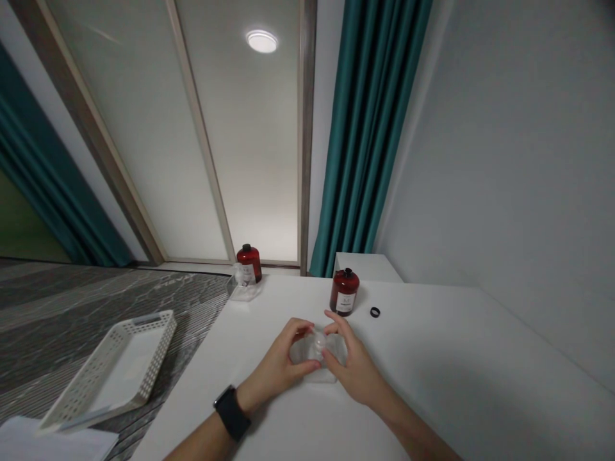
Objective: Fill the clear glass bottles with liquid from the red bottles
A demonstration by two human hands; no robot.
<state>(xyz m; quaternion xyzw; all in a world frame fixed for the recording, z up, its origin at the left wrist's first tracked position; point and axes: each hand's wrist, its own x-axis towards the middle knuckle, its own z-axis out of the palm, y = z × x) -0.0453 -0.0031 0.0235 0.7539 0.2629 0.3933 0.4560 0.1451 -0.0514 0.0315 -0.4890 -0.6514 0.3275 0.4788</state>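
A: Both hands are closed around the small clear container (318, 358) on the desk (432, 384), right in front of the person. The left hand (281, 368) cups its near left side with the thumb lying along the front. The right hand (353, 368) has its fingertips (331, 330) pinching the round clear cap on top.

B: So the left steadies and the right works the cap?

A: That's my reading. To do it well I'd keep the left hand pressing the body down on the desk so it can't spin, and let only the right fingertips turn, staying square over the cap.

B: Anything inside it?

A: I can't tell; it's transparent and mostly covered by the hands.

B: And the other containers?

A: Just beyond the right hand stands a dark red bottle (344, 292) without its top, contents not visible, with a small black ring (375, 312) beside it. Farther off, beyond the left hand, a second red bottle (250, 262) wears a black cap, with a clear dispenser (243, 285) in front. Well to the left lies a white perforated basket (115, 365), tilted, with nothing to be seen in it.
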